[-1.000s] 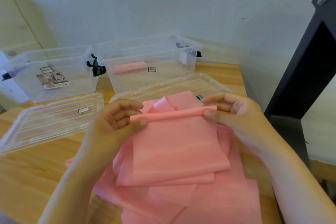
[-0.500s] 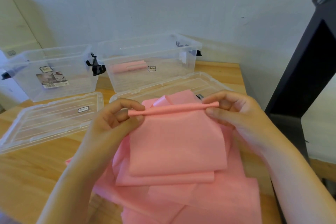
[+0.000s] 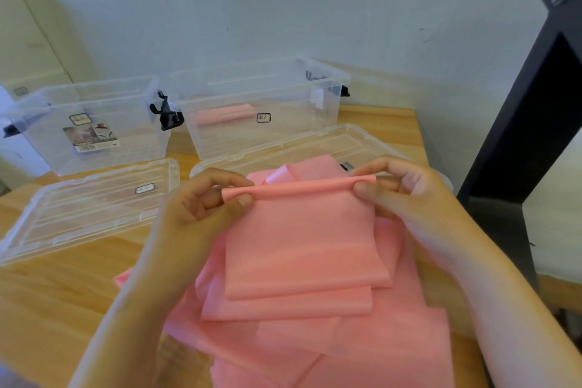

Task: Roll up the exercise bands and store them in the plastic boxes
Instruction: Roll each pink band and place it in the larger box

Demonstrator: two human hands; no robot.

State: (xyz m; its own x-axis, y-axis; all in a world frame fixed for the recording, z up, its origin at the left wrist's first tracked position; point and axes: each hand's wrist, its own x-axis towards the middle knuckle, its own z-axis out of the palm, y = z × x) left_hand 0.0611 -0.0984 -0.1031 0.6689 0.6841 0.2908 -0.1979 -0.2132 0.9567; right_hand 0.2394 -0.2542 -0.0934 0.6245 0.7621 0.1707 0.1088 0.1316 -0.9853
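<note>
Two hands pinch the rolled top edge of a pink exercise band (image 3: 302, 236) above the table (image 3: 63, 293).

Far left of the band stands a clear box (image 3: 94, 126), its lid (image 3: 78, 211) flat in front. The left hand (image 3: 195, 214) pinches the band's left end. Behind the band, a second box (image 3: 261, 91) holds one rolled band (image 3: 223, 113). Under the band lies a pink heap (image 3: 378, 340). The right hand (image 3: 409, 195) pinches the band's right end.

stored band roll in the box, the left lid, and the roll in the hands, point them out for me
stored band (image 3: 224, 114), head view, middle of the roll
left lid (image 3: 78, 214), head view, its ribbed top face
held roll (image 3: 299, 190), head view, middle of the rolled edge
</note>
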